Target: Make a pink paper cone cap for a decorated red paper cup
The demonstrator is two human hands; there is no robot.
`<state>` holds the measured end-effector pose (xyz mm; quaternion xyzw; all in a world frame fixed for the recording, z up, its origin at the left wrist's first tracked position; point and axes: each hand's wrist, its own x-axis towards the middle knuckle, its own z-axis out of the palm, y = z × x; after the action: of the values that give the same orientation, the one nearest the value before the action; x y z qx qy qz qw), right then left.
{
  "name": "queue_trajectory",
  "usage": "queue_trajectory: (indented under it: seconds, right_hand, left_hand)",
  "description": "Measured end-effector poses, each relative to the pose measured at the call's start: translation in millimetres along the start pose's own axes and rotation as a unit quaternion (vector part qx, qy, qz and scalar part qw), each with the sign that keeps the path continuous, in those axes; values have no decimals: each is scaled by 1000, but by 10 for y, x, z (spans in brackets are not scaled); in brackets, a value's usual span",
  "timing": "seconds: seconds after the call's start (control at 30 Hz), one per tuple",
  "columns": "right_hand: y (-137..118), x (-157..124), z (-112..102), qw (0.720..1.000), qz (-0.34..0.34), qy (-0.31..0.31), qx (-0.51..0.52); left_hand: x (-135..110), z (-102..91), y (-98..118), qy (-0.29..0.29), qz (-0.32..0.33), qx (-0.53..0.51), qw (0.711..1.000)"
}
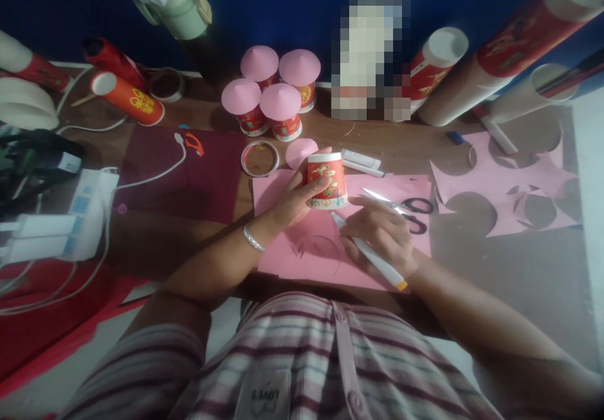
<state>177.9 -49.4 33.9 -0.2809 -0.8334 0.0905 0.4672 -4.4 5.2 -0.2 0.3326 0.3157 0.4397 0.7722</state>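
Note:
My left hand (302,196) is wrapped round a red paper cup (325,177) with a white rim and printed figures, held above a stack of pink paper (278,244). In my right hand (384,234) is a slim white pen-like glue tube (377,261); its pointed tip faces the cup without touching it, and its orange end points toward me. Scissors with black handles (418,206) lie on the paper beside my right hand, which partly hides them. Just behind the cup sits a pink paper disc (302,153). A curved line is drawn on the top sheet.
Several red cups with pink cone tops (280,102) stand at the back. A tape roll (260,158) and white markers (361,160) lie nearer. Cut-out pink scraps (500,184) spread at the right. On the left are a power strip (92,212), cables and a dark red sheet (189,181).

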Motion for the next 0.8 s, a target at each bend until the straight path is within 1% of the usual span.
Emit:
queue_trajectory:
  seconds: [0.2,0.33,0.5,0.8]
  right_hand:
    - [24,9,-4,1000,9,10,-12]
    - [16,10,-12,1000,4,13,-19]
    - [18,12,-15,999,7,16,-34]
    - [26,-30,3,999,29,6,-45]
  left_hand:
    - [-3,-4,-16,-5,7,14,1000]
    - [2,-14,-24,6,15,17,1000]
    - [2,-6,-16,8,8,23,1000]
    - [9,-6,-23,5,23,25,999]
